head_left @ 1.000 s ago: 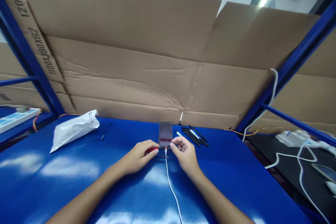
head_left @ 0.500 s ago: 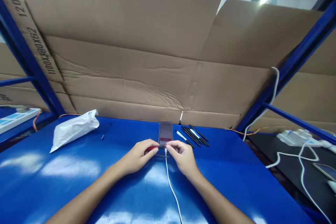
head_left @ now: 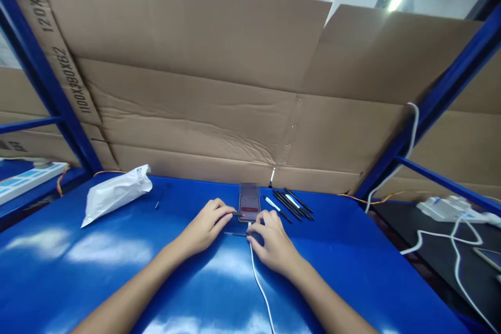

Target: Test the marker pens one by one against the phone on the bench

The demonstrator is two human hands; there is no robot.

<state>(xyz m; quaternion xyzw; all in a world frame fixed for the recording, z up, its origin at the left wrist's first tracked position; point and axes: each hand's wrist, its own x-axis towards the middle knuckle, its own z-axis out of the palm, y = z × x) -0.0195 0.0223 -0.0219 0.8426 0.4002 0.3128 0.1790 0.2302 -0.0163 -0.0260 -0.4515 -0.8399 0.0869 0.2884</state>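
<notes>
My left hand (head_left: pixel 207 225) is closed in a pinch on a pen part (head_left: pixel 238 214), short and dark with a red tip, held above the bottom of a phone (head_left: pixel 249 201). A thin dark rod like a pen refill (head_left: pixel 235 234) lies level just in front of the phone. At its right end, the thumb and fingertips of my right hand (head_left: pixel 272 240) close on it. A white cable (head_left: pixel 258 284) runs from the phone's lower edge toward me, passing beside my right fingertips.
Several black and white pens (head_left: pixel 293 204) lie right of the phone. A white plastic bag (head_left: pixel 117 194) and a small dark piece (head_left: pixel 157 204) are on the left of the blue table (head_left: pixel 176 292). A cardboard wall (head_left: pixel 195 115) stands behind; a power strip (head_left: pixel 450 210) sits at right.
Both hands held the red and dark pen part together before. Now they are apart: the left keeps a pen part, and the right has come down to the thin rod on the table.
</notes>
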